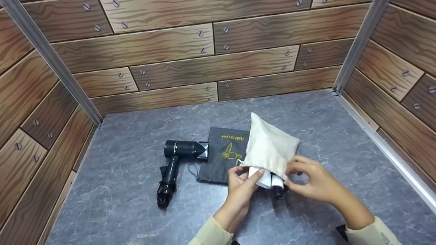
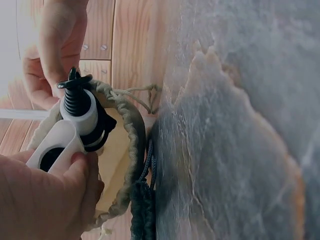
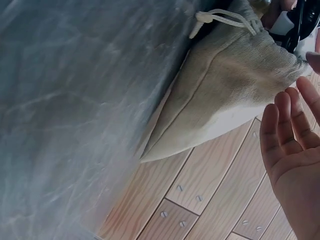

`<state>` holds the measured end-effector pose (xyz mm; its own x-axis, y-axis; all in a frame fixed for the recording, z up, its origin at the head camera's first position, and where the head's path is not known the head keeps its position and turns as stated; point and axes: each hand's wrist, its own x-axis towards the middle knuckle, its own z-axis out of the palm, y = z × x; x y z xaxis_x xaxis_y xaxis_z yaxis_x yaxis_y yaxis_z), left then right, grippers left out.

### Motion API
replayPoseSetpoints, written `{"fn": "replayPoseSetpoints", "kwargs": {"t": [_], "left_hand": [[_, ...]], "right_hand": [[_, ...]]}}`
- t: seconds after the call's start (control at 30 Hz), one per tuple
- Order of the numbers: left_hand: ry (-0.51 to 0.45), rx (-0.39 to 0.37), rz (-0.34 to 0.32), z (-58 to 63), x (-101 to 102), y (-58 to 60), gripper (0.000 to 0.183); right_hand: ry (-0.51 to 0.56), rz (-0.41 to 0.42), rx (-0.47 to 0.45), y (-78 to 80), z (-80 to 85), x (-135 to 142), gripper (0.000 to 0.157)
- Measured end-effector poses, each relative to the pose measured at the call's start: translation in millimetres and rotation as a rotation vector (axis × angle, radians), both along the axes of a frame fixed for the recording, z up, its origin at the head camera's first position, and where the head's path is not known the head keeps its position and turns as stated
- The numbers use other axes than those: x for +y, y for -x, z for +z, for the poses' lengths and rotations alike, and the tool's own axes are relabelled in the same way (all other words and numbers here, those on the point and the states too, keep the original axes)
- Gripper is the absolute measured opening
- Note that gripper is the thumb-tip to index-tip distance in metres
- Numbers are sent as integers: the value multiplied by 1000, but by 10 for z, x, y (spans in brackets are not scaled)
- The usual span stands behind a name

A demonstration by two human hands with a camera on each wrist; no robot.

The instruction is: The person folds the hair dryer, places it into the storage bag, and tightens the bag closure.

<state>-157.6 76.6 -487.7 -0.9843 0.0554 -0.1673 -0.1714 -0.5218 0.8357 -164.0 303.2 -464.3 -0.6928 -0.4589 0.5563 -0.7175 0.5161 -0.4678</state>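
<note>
A cream drawstring bag (image 1: 270, 144) lies with its mouth toward me. Out of that mouth sticks part of a white hair dryer (image 1: 263, 181); the rest is hidden inside the cloth. My left hand (image 1: 240, 189) pinches the dryer's white nozzle end (image 2: 59, 142), thumb on top. Beside the nozzle, the handle end shows a black ribbed cord sleeve (image 2: 77, 101) and bundled black cord. My right hand (image 1: 315, 180) pinches the right edge of the bag's mouth between thumb and index finger. In the right wrist view, its other fingers (image 3: 285, 117) stay beside the cloth (image 3: 240, 85).
A black hair dryer (image 1: 185, 149) with its cord bundled lies to the left. Partly under the cream bag is a dark grey drawstring pouch (image 1: 214, 160) with yellow hair dryer print. Wood-patterned walls (image 1: 177, 75) enclose the grey marbled tabletop (image 1: 115, 170).
</note>
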Motion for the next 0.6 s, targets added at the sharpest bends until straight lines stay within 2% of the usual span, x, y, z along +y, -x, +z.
{"fn": "replayPoseSetpoints", "kwargs": {"t": [0.17,0.3,0.4,0.6], "left_hand": [[-17,-3,17,-7,7,10,62],[-37,-15,38,-9,4,20,63],[-47,-25,64,-11,-1,25,65],[-31,-38,96,-18,-16,30,79]], "right_hand": [[-30,-42,5,-3,-27,7,31],[-15,-45,3,-4,-44,-7,30],[19,-1,-6,-23,-48,-27,30],[43,150,-54,-63,-18,-82,32]]}}
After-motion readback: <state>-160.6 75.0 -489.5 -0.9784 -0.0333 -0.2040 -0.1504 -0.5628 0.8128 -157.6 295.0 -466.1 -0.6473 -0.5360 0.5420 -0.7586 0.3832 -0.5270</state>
